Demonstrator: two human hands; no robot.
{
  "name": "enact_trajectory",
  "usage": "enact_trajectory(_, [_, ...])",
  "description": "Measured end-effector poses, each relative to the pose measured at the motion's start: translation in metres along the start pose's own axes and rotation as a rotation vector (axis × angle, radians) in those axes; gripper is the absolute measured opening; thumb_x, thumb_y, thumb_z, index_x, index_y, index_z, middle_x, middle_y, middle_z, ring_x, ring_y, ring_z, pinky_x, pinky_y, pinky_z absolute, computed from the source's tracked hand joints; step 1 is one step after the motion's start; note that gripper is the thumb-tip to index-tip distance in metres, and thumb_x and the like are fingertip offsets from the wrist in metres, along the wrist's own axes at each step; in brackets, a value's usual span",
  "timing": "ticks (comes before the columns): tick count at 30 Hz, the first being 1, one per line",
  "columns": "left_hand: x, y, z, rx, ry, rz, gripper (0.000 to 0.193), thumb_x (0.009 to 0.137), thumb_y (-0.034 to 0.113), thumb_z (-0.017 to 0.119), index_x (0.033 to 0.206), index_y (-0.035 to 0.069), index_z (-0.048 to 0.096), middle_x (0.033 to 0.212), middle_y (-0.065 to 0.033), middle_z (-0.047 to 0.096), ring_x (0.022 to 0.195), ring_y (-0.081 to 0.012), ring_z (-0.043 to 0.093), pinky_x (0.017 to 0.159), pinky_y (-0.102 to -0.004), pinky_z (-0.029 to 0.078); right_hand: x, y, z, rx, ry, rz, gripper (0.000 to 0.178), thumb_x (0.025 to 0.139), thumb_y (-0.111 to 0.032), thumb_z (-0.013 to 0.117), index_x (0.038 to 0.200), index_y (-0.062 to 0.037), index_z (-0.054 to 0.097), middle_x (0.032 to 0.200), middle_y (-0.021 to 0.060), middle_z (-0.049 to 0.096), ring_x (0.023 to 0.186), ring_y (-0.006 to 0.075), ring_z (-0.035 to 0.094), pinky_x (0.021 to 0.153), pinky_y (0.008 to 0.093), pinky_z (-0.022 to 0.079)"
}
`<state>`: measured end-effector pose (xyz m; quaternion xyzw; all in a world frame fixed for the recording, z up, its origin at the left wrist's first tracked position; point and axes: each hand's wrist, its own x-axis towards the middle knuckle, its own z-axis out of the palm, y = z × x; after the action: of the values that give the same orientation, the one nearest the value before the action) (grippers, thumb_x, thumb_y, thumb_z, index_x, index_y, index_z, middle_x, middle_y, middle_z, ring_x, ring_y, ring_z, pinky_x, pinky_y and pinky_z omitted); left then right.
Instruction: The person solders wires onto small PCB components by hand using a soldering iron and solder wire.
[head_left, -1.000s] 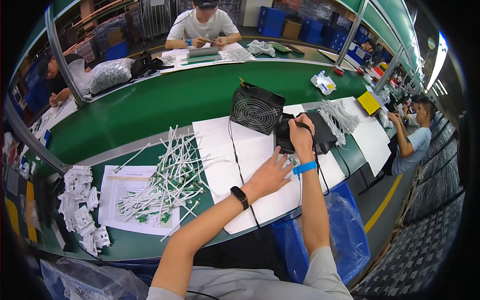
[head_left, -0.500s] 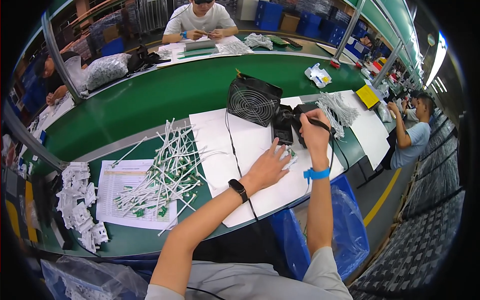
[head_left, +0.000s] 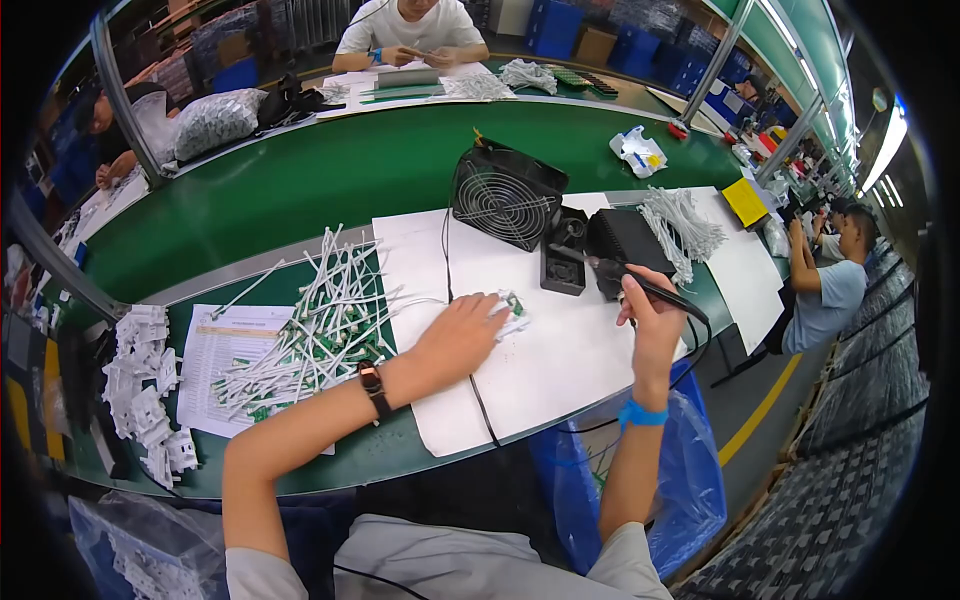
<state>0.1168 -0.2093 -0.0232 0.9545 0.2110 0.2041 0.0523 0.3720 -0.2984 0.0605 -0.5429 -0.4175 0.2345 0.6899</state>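
Note:
My right hand is closed around the black handle of a soldering iron, whose cord loops down beside the wrist. The front of the iron points left, toward a black iron stand with an open tray. On the white sheet, my left hand is closed over a small white plastic part with a bit of green board showing. The fingers partly cover this part. Left of that hand lies a heap of white cables with small green boards.
A black fan stands behind the stand, next to a black box and a bundle of white cables. White plastic housings pile up at far left beside a printed sheet. A blue bin sits below the edge. Other people work nearby.
My right hand has come back toward me from the stand area with the iron. My left hand has moved left, along with the white part, and its fingers have drawn together.

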Motion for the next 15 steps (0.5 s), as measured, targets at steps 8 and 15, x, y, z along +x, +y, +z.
enact_trajectory(8, [-0.016,-0.014,-0.012,-0.152,0.018,-0.102,0.05,0.085,0.008,0.065,0.133,-0.001,0.054,0.138,-0.0218,0.05,0.13,-0.0372,0.048,0.109,-0.0423,0.041,0.001,0.065,0.046,0.018,0.046,-0.117,0.009,0.1,-0.01,0.063,0.094,-0.0031,0.062,0.07,-0.0033,0.054,0.061,0.0029,0.047,0.053,0.0205,0.034])
enact_trajectory(15, [-0.009,-0.011,-0.021,-0.137,0.008,-0.087,0.056,0.079,0.007,0.065,0.135,0.004,0.057,0.136,-0.0222,0.051,0.12,-0.0375,0.051,0.102,-0.0432,0.046,-0.008,0.084,0.053,-0.073,0.082,-0.244,0.008,0.1,-0.008,0.058,0.093,-0.0044,0.058,0.076,-0.0026,0.05,0.064,0.004,0.042,0.057,0.0202,0.032])
